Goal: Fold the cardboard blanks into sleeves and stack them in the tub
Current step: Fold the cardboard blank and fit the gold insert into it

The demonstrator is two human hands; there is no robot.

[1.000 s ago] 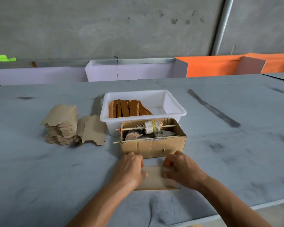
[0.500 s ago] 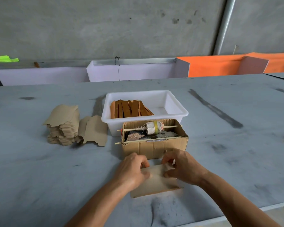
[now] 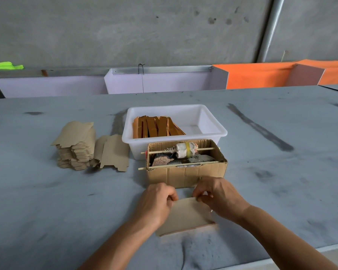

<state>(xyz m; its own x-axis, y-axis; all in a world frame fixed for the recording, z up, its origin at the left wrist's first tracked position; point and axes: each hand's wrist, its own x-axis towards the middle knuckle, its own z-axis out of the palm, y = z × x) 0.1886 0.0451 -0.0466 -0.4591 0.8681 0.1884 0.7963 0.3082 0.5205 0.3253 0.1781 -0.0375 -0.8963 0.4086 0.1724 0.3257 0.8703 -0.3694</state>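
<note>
Grey table (image 3: 66, 211), tan blank (image 3: 185, 217), half-folded.

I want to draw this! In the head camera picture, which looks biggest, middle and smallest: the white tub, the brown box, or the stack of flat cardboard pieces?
1. white tub, widest though farthest back.
2. brown box, a bit narrower and nearer the camera, so this gap is unsure.
3. stack of flat cardboard pieces, clearly smallest.

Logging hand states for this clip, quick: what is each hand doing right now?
Left hand: closed, gripping the left end of the tan cardboard blank.
Right hand: closed, pinching the same blank's upper right edge.
</note>
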